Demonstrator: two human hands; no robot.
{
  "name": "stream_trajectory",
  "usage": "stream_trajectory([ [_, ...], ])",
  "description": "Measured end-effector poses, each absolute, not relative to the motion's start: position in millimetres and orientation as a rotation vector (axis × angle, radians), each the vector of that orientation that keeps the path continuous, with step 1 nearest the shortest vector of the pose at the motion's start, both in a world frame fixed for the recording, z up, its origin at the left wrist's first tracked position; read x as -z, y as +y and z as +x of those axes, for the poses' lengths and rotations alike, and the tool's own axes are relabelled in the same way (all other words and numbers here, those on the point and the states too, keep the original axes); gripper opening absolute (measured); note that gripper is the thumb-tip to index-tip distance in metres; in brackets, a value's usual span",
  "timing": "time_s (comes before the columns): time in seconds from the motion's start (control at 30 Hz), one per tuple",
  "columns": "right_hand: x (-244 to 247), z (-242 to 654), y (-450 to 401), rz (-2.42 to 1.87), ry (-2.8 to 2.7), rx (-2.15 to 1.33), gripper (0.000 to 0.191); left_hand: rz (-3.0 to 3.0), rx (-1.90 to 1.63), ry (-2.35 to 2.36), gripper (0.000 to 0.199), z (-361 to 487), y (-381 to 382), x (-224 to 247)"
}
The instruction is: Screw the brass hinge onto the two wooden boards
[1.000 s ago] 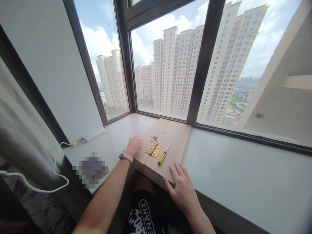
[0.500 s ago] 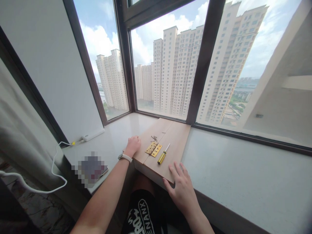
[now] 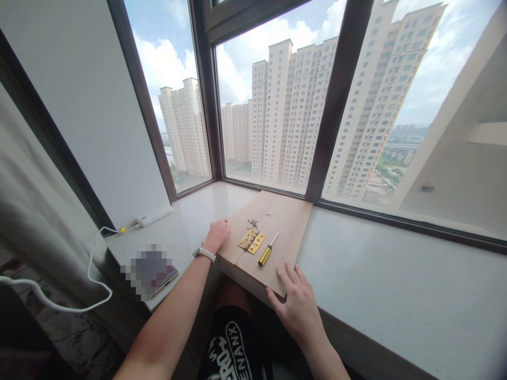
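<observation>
Two pale wooden boards (image 3: pixel 291 224) lie side by side, with a long seam between them. A brass butt hinge (image 3: pixel 252 240) lies spread flat across the seam near the front. Just behind the hinge is a small pile of screws (image 3: pixel 252 224), and a single screw (image 3: pixel 268 215) lies farther back. A yellow and black screwdriver (image 3: pixel 266 255) rests right of the hinge, its tip pointing away from me. My left hand (image 3: pixel 218 234) rests at the left board's edge, fingers curled in. My right hand (image 3: pixel 295 293) lies open over the right board's front corner, fingers spread.
The boards rest on a white windowsill (image 3: pixel 376 264) below dark-framed windows. To the left are a blurred-out flat object (image 3: pixel 154 272), a white power strip (image 3: pixel 154 217) and its white cable (image 3: pixel 93 264). My legs are under the sill's front edge.
The whole view has shifted slightly, so everything appears a little farther right. My hands, the hinge, the screws and the screwdriver keep their places on the boards.
</observation>
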State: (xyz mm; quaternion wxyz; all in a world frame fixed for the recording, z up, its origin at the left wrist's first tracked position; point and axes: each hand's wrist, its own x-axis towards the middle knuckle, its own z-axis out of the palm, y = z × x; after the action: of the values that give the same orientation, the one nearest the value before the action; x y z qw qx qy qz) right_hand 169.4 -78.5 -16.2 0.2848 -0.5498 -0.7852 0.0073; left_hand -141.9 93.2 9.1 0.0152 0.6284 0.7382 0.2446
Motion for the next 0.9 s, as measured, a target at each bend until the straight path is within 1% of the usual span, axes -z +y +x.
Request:
stream_trajectory([
  [0.2,15.0,169.3,-78.1,-1.485,-2.112,0.003,0.058,1.933,-0.768,2.279,0.039,-142.9,91.2,-10.6],
  [0.9,16.3,181.6,-79.6,-1.512,-2.078,-0.131,0.061,1.916,-0.760,2.169,0.040,-138.7,77.4,-21.0],
])
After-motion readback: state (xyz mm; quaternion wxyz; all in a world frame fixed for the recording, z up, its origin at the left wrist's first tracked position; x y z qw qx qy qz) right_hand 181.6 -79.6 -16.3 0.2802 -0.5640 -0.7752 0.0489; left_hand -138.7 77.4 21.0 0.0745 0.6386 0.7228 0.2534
